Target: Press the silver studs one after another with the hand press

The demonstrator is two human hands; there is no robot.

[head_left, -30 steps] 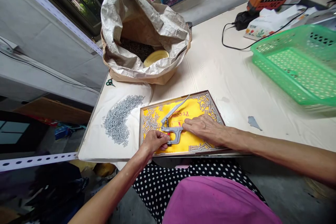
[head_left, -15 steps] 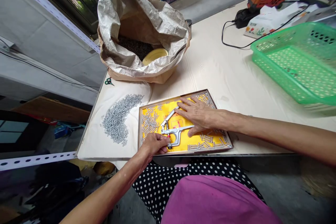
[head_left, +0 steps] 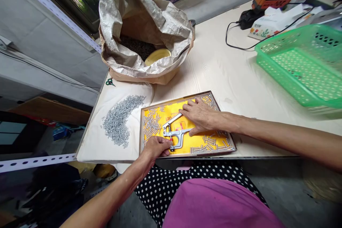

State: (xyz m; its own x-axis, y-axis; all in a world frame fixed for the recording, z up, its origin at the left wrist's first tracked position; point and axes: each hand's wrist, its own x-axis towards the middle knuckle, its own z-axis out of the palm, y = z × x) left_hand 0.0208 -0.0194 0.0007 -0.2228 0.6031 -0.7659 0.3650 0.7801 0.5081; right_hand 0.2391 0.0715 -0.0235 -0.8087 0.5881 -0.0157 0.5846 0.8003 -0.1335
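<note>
1. And there's the shift: the right hand (head_left: 201,115) has come off the far end of the lower handle (head_left: 186,130) and gone up to the long upper handle (head_left: 173,119) of the pliers (head_left: 177,135).
2. A second ago that upper handle stood free; now the fingertips are at its end, the thumb beside the tip of the lower one. Thumb and fingers are spread apart, spanning the two.
3. The handles still make a wide V, so I'd judge that the squeeze hasn't come; the new hold simply puts both handles within one hand's reach.
4. Over to the left hand (head_left: 156,146), which has hardly budged: thumb and forefinger together, right by the red part (head_left: 171,139) at the head of the pliers. Is something pinched in there? From here I cannot tell.
5. The pliers themselves lie over the yellow lining (head_left: 184,147) of the shallow tray (head_left: 160,104), near the front edge, handles pointing right.
6. Loose metal pieces (head_left: 151,124) crowd the tray's left side; the big pile (head_left: 116,125) on the white cloth (head_left: 92,142) outside looks unchanged.
</note>
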